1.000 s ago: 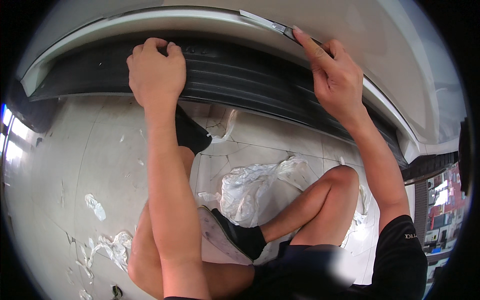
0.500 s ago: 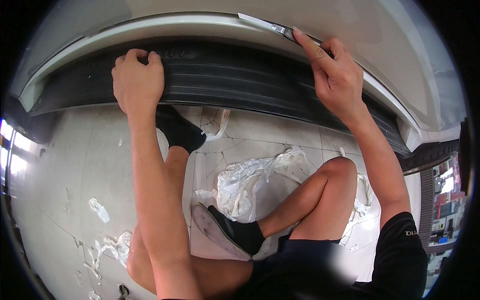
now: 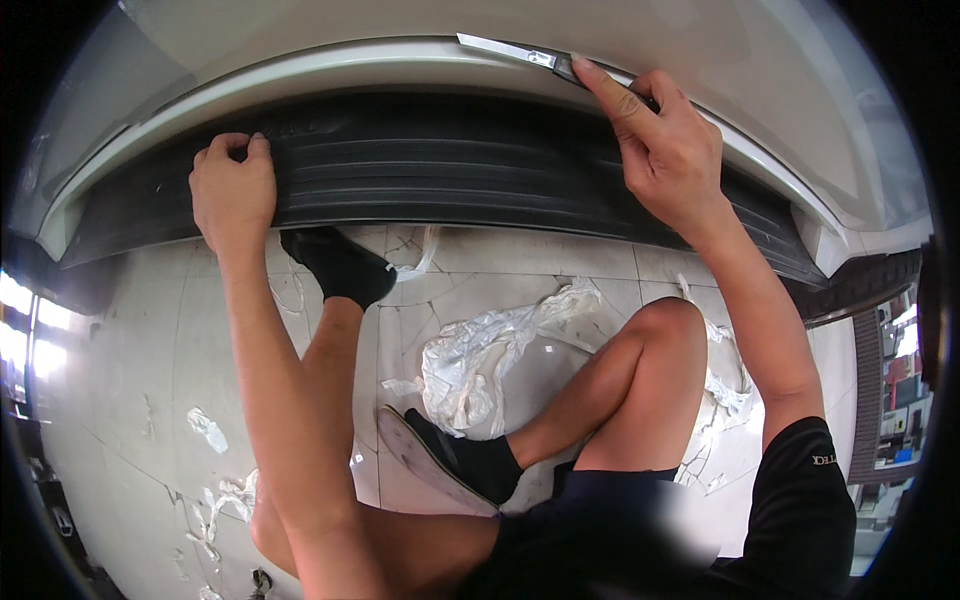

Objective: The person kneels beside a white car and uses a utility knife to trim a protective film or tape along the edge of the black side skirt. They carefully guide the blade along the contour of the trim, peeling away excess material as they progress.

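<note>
My right hand (image 3: 672, 145) grips a utility knife (image 3: 541, 59) by its dark handle, the index finger stretched along it. Its long silver blade points left and lies along the seam between the car's pale body panel (image 3: 330, 22) and the pale sill trim (image 3: 250, 77). Below runs a black ribbed running board (image 3: 450, 165). On its left part rests my left hand (image 3: 233, 190), fingers curled and thumb close to the index finger. Whatever may be between those fingertips is hidden.
Under my bent legs, a crumpled heap of white film (image 3: 465, 365) lies on the cracked tile floor (image 3: 130, 340). More white scraps (image 3: 207, 430) are scattered at the left. A dark tire (image 3: 870, 285) shows at the right, with cluttered shelves (image 3: 905, 400) beyond it.
My left hand has moved left along the running board, its fingers still curled. The knife has shifted slightly left along the seam. The whole view has also moved a little.
</note>
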`<state>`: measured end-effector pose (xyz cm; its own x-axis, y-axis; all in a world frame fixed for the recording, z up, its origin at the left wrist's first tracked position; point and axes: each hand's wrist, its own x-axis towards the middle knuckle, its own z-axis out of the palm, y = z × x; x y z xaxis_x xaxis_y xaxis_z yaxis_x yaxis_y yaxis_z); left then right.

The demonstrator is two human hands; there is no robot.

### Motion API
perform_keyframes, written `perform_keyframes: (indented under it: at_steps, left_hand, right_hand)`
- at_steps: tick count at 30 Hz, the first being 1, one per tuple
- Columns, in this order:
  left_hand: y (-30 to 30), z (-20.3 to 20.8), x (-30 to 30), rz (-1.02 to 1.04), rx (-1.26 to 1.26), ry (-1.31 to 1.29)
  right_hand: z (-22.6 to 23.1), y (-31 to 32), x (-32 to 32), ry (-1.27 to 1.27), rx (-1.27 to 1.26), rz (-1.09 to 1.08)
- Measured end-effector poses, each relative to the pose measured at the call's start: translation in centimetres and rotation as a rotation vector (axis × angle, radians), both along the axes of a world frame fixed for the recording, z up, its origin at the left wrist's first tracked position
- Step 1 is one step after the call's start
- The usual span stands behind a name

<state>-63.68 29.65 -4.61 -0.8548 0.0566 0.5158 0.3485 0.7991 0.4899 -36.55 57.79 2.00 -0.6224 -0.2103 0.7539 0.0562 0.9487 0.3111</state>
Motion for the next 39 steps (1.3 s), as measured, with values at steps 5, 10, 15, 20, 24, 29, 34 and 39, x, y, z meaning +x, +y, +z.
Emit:
perform_keyframes:
  at_steps: [5,10,15,20,24,29,34,39]
  left_hand:
    - [-0.1,-0.2,-0.4,-0.006,-0.015,0.002]
    - [-0.1,0.0,-0.4,-0.029,-0.016,0.012]
    - [-0.1,-0.1,-0.6,-0.029,-0.020,0.023]
    - [-0.4,-0.4,-1.3,-0.039,-0.015,0.036]
    - [-0.5,-0.6,-1.8,-0.061,-0.020,0.026]
    - [-0.8,-0.9,-2.4,-0.093,0.003,0.036]
    - [-1.1,-0.9,-2.6,-0.105,-0.003,0.038]
    - [-1.9,-1.4,-3.8,-0.143,-0.018,0.042]
  right_hand:
    - [-0.1,1.7,1.4,0.006,0.011,0.009]
    - [0.1,3.0,3.1,-0.020,0.020,-0.034]
    - [0.0,4.6,4.6,-0.020,0.017,-0.015]
    - [0.0,6.3,6.4,-0.031,0.006,-0.022]
    - [0.2,7.6,8.1,-0.045,0.012,-0.045]
    - [0.2,9.4,9.5,-0.010,0.037,-0.012]
    - [0.6,10.4,11.4,-0.042,0.002,-0.032]
    - [0.7,12.3,13.4,-0.022,-0.013,-0.006]
